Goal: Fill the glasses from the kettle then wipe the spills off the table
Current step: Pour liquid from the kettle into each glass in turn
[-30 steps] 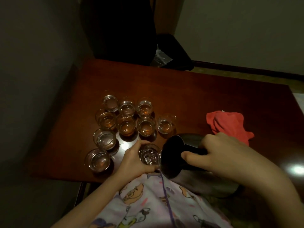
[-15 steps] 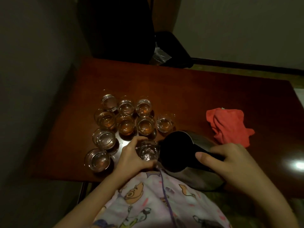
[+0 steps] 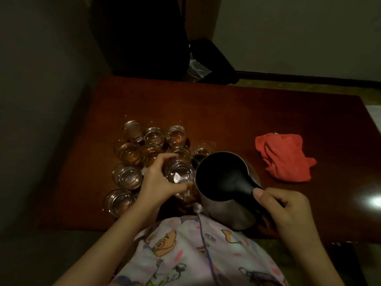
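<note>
Several small glasses [image 3: 132, 153] stand in a cluster on the dark red table [image 3: 247, 112]; most hold amber liquid. My left hand [image 3: 158, 180] grips one glass [image 3: 179, 174], lifted slightly above the table near the front edge. My right hand [image 3: 286, 205] grips the black handle of a steel kettle [image 3: 222, 182], which is held close to the right of that glass with its dark open top facing me. No stream of liquid is visible. A red cloth [image 3: 284, 157] lies crumpled on the table, to the right of the kettle.
A dark chair or bag [image 3: 208, 58] stands behind the table's far edge. A wall runs along the left side. A light reflection [image 3: 374, 201] shines on the table at the right. My patterned shirt [image 3: 195, 254] fills the bottom.
My left hand has raised the glass and moved it away from the front edge. The kettle has tipped back toward upright and risen, with my right hand drawn back along the handle.
</note>
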`<state>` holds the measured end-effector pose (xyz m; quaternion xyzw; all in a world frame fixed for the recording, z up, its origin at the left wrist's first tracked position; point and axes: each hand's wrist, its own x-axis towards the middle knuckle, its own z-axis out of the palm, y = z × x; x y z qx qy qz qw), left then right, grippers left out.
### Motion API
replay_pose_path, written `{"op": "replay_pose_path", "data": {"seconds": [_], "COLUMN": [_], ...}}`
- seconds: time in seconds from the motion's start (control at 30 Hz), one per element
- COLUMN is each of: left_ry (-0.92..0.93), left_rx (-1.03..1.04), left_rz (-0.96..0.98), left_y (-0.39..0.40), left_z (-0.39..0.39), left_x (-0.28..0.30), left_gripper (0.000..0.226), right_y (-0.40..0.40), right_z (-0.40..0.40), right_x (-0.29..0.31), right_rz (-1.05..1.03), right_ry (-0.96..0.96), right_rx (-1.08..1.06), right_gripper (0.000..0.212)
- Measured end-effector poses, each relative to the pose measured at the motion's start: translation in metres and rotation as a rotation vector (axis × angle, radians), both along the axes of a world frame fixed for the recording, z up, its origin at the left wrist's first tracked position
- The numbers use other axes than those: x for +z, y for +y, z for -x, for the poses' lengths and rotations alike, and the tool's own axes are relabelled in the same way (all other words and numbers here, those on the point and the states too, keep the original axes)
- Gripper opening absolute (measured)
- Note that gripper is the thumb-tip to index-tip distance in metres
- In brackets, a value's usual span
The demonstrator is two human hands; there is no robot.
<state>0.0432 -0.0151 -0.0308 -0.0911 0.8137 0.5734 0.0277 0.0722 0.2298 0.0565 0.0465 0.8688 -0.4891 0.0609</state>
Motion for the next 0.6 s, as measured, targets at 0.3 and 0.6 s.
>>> {"op": "replay_pose_path", "data": {"seconds": [0.3, 0.6], "left_ry": [0.089, 0.135], "left_rx": [-0.072, -0.182], "left_rz": [0.069, 0.156], "left_y": [0.002, 0.013], "left_z": [0.022, 0.064], "left_x": [0.017, 0.031], "left_gripper": [0.079, 0.077], "right_y": [-0.001, 0.007], "right_z": [-0.007, -0.007], "right_x": [-0.004, -0.008], "right_rz": [0.092, 0.204], "right_ry": [0.034, -0.011], "right_rx": [-0.156, -0.295], "right_gripper": [0.057, 0.058]}}
